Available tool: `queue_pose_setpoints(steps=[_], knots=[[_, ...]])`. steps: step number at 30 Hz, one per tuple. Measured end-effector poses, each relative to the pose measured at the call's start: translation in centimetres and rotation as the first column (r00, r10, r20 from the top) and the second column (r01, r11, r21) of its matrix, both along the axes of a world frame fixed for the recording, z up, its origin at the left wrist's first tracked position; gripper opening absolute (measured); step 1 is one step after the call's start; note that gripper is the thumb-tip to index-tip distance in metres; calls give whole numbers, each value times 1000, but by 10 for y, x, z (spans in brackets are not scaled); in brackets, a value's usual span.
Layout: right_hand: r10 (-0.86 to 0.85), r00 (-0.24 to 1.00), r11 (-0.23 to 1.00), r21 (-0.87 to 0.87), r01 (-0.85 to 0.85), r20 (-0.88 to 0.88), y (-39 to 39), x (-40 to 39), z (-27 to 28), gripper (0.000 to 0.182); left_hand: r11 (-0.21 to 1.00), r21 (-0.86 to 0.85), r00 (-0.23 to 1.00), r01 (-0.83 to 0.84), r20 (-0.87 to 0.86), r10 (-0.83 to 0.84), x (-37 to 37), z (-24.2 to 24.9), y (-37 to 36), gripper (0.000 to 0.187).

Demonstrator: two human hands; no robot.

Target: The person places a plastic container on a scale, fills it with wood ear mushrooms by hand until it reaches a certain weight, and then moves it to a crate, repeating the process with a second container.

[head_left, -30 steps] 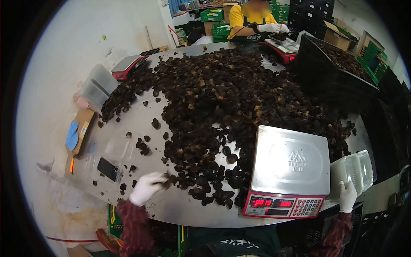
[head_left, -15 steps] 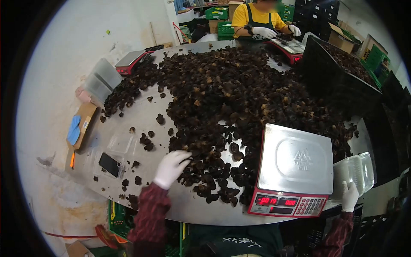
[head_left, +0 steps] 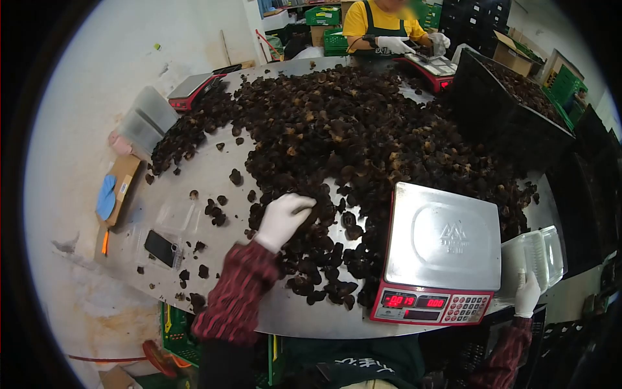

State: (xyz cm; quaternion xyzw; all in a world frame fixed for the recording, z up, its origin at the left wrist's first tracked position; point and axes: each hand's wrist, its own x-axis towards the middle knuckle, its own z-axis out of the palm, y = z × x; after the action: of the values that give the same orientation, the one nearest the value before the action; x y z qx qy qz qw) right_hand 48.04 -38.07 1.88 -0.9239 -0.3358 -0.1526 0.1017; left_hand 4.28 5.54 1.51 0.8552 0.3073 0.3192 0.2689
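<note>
Left hand (head_left: 283, 219) is down in the heap of dark dried mushrooms (head_left: 337, 142), fingers curled over a clump at the pile's near edge, around 7 o'clock of the heap on the steel bench (head_left: 194, 194). Whether they actually pinch pieces I cannot tell; the glove hides the tips. Right hand (head_left: 527, 293) grips the stack of clear plastic trays (head_left: 534, 259) at 4 o'clock, fingers closed on its near edge.

Risks: a wide sweep could push loose pieces off the bench's front rim, or against the scale (head_left: 440, 256) just beside the pile and upset its reading. The tray stack overhangs the bench edge and might slip.

Writing: the scale's red display reads something like 0019 and 0.00; the platter logo is too blurred to read. A phone (head_left: 159, 247) lies at 8 o'clock.
</note>
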Motion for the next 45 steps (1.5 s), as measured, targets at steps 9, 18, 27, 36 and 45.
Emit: queue_pose_setpoints(steps=[9,18,27,36,45], knots=[[100,994,995,18,-101,42,-13,13,-14,28,827,-188,712,-530,-628,314,-261,5,-91,21],[212,977,969,134,-206,-33,-13,22,-5,16,978,0,940,-209,-276,201,-96,-26,-30,50],[-6,1000,807,590,21,-28,0,-12,8,18,974,205,790,99,-612,49,38,-35,-96,49],[635,771,763,122,-635,39,94,-149,38,10,861,402,931,311,-309,-193,-2,-2,-67,31],[434,900,821,430,-376,-41,92,-159,52,26,1000,3,972,-5,-234,5,-46,-78,2,17]])
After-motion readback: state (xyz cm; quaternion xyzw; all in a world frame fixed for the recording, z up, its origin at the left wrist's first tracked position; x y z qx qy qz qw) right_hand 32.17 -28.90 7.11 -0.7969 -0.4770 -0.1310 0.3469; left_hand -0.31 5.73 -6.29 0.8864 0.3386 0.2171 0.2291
